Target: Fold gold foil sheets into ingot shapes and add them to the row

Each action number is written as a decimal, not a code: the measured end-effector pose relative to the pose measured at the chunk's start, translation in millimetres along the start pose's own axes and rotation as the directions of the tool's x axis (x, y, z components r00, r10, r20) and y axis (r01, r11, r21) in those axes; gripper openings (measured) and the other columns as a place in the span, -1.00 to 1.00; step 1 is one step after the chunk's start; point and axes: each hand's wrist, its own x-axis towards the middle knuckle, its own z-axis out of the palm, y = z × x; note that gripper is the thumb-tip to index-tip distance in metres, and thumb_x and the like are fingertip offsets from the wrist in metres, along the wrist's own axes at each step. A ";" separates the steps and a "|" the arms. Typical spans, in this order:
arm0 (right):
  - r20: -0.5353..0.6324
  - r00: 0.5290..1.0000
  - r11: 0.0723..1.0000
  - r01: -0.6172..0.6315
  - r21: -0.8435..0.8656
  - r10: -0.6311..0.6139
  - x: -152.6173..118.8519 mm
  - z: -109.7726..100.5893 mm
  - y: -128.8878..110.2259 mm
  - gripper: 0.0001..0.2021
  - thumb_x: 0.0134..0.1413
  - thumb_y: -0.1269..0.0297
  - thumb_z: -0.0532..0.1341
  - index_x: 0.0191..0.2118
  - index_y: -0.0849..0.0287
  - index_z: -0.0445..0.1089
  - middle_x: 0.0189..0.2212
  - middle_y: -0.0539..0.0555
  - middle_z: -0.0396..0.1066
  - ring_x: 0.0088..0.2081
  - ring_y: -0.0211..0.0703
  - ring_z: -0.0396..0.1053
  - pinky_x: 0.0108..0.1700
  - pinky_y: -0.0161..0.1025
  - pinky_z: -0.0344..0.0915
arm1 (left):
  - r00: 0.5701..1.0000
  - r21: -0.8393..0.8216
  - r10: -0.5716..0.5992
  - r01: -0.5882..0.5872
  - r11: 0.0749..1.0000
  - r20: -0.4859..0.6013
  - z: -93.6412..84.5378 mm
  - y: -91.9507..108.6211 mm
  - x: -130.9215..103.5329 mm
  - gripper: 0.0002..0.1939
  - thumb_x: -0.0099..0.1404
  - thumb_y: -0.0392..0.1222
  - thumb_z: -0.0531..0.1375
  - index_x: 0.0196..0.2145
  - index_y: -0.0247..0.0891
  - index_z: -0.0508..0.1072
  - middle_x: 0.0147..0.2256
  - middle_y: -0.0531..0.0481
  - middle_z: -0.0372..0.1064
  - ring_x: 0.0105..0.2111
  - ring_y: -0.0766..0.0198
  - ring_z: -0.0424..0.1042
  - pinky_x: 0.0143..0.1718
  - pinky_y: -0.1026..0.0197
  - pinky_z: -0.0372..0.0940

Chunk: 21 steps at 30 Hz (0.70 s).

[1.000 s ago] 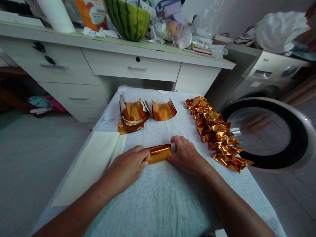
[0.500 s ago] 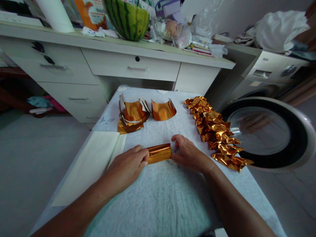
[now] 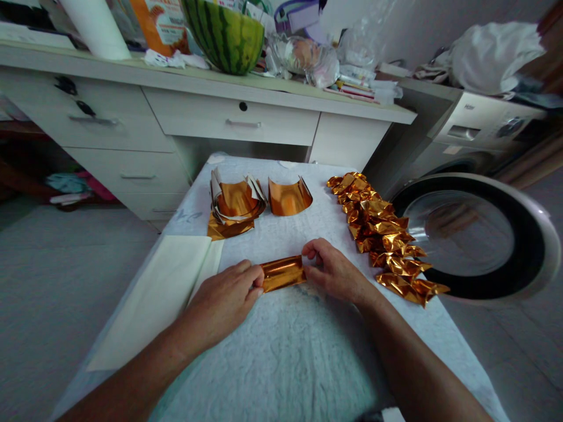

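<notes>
A sheet of shiny gold foil paper point(image 3: 284, 274), folded or rolled into a narrow strip, lies crosswise on the cloth-covered table. My left hand point(image 3: 233, 293) pinches its left end between thumb and fingers. At the right end, my right hand point(image 3: 336, 272) is closed with its thumb and bent fingers at the foil's edge; the exact contact is partly hidden. Beyond them stand a stack of curled gold foil sheets point(image 3: 237, 199) with white backs and a single curled sheet point(image 3: 290, 198). Several twisted gold foil pieces point(image 3: 378, 225) form a row on the right.
White paper sheets point(image 3: 153, 299) lie along the table's left side. Behind is a white drawer desk point(image 3: 237, 120) bearing a cut watermelon point(image 3: 224, 38), a paper roll point(image 3: 97, 29) and plastic bags. A washing machine's open round door point(image 3: 470, 234) stands close to the right edge.
The right hand's fingers have shifted slightly at the foil's right end, and the strip looks a little flatter. The left hand keeps its pinch. The camera view has moved slightly.
</notes>
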 end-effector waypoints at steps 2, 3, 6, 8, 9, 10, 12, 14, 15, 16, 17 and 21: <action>0.001 0.999 0.999 0.043 -0.031 -0.043 0.3 1.5 -0.1 -0.73 0.01 0.38 0.24 -0.11 0.17 0.33 -0.20 0.05 0.30 -0.24 -0.20 0.27 -0.19 -0.26 0.24 | 1.000 0.006 0.000 0.000 1.000 -0.009 -0.1 1.1 -0.7 -0.93 0.31 -0.22 0.03 -0.33 -0.17 0.29 -0.29 0.03 0.32 -0.24 0.18 0.37 -0.25 0.17 0.18; 0.008 0.998 0.997 0.056 -0.048 -0.056 0.5 2.2 -0.2 -0.71 0.00 0.37 0.27 -0.10 0.16 0.34 -0.19 0.06 0.30 -0.22 -0.19 0.27 -0.17 -0.25 0.24 | 1.000 0.010 -0.002 0.002 1.000 -0.012 0.0 1.4 -0.9 -0.93 0.31 -0.20 0.04 -0.34 -0.17 0.28 -0.29 0.03 0.33 -0.25 0.18 0.37 -0.26 0.17 0.18; 0.032 0.998 0.994 0.061 -0.091 -0.058 1.1 3.6 -0.4 -0.71 -0.05 0.39 0.32 -0.14 0.16 0.36 -0.21 0.05 0.29 -0.20 -0.17 0.27 -0.15 -0.24 0.24 | 0.999 0.012 -0.022 0.023 1.000 -0.031 1.5 1.2 -0.9 -0.92 0.30 -0.17 0.06 -0.36 -0.17 0.23 -0.31 0.04 0.34 -0.27 0.18 0.39 -0.29 0.18 0.18; 0.043 0.998 0.993 0.059 -0.099 -0.055 1.0 3.3 -1.1 -0.76 -0.04 0.40 0.33 -0.19 0.17 0.37 -0.23 0.04 0.29 -0.20 -0.18 0.26 -0.15 -0.25 0.23 | 0.996 -0.011 -0.064 0.064 0.998 -0.061 3.6 0.1 -0.6 -0.91 0.28 -0.16 0.09 -0.33 -0.15 0.19 -0.33 0.06 0.35 -0.30 0.18 0.40 -0.33 0.19 0.17; 0.048 0.997 0.994 0.058 -0.097 -0.054 0.9 2.7 -1.6 -0.78 -0.04 0.41 0.33 -0.21 0.17 0.38 -0.24 0.04 0.29 -0.20 -0.18 0.26 -0.15 -0.26 0.22 | 0.993 -0.030 -0.093 0.091 0.995 -0.076 5.1 -0.8 -0.3 -0.88 0.27 -0.15 0.10 -0.30 -0.14 0.17 -0.34 0.08 0.34 -0.32 0.18 0.41 -0.35 0.19 0.17; 0.056 0.997 0.994 0.058 -0.093 -0.053 0.7 1.9 -2.1 -0.81 -0.03 0.42 0.33 -0.24 0.18 0.39 -0.24 0.04 0.29 -0.20 -0.18 0.26 -0.15 -0.26 0.21 | 0.988 -0.050 -0.123 0.118 0.992 -0.091 6.8 -1.9 -0.1 -0.85 0.27 -0.14 0.11 -0.26 -0.13 0.15 -0.35 0.09 0.34 -0.34 0.18 0.42 -0.36 0.19 0.17; 0.077 0.995 0.994 0.063 -0.088 -0.056 0.4 0.3 -2.8 -0.84 -0.02 0.46 0.32 -0.27 0.18 0.40 -0.25 0.04 0.30 -0.19 -0.18 0.26 -0.14 -0.26 0.20 | 0.979 -0.082 -0.162 0.153 0.985 -0.125 10.8 -4.5 0.3 -0.73 0.24 -0.11 0.15 -0.17 -0.13 0.12 -0.33 0.09 0.32 -0.35 0.17 0.43 -0.36 0.18 0.21; 0.096 0.993 0.993 0.070 -0.092 -0.061 0.3 -0.9 -2.5 -0.87 -0.02 0.49 0.31 -0.31 0.19 0.42 -0.26 0.04 0.31 -0.18 -0.17 0.26 -0.12 -0.26 0.18 | 0.969 -0.107 -0.169 0.152 0.983 -0.180 14.6 -7.1 0.6 -0.57 0.21 -0.10 0.19 -0.05 -0.14 0.07 -0.27 0.05 0.30 -0.30 0.14 0.44 -0.30 0.14 0.26; 0.102 0.993 0.993 0.077 -0.093 -0.067 0.4 -1.2 -2.0 -0.88 -0.01 0.50 0.31 -0.32 0.19 0.43 -0.27 0.03 0.31 -0.18 -0.17 0.26 -0.11 -0.25 0.18 | 0.963 -0.119 -0.162 0.139 0.983 -0.218 16.0 -8.0 0.7 -0.51 0.19 -0.12 0.20 -0.01 -0.15 0.06 -0.22 0.02 0.29 -0.25 0.12 0.44 -0.24 0.12 0.29; 0.106 0.991 0.992 0.086 -0.092 -0.076 0.5 -1.3 -1.3 -0.89 0.00 0.50 0.30 -0.33 0.19 0.43 -0.28 0.03 0.32 -0.18 -0.17 0.26 -0.11 -0.25 0.17 | 0.958 -0.126 -0.148 0.119 0.985 -0.247 16.7 -8.6 0.8 -0.49 0.18 -0.13 0.21 0.01 -0.15 0.06 -0.18 0.00 0.27 -0.19 0.11 0.43 -0.18 0.10 0.30; 0.107 0.991 0.992 0.095 -0.086 -0.086 0.6 -1.4 -0.6 -0.90 0.02 0.50 0.29 -0.33 0.18 0.43 -0.28 0.03 0.32 -0.18 -0.17 0.26 -0.11 -0.25 0.17 | 0.955 -0.130 -0.125 0.092 0.987 -0.269 16.9 -8.8 1.0 -0.52 0.17 -0.16 0.21 0.00 -0.15 0.11 -0.14 -0.02 0.25 -0.13 0.11 0.41 -0.13 0.08 0.30; 0.092 0.987 0.990 0.137 -0.022 -0.135 0.8 -2.3 0.0 -0.93 0.06 0.47 0.28 -0.36 0.18 0.41 -0.31 0.01 0.33 -0.20 -0.19 0.27 -0.12 -0.26 0.18 | 0.960 -0.139 -0.040 0.002 0.990 -0.278 12.1 -6.1 2.1 -0.81 0.19 -0.20 0.20 -0.22 -0.16 0.33 -0.12 -0.02 0.22 -0.08 0.13 0.33 -0.05 0.08 0.27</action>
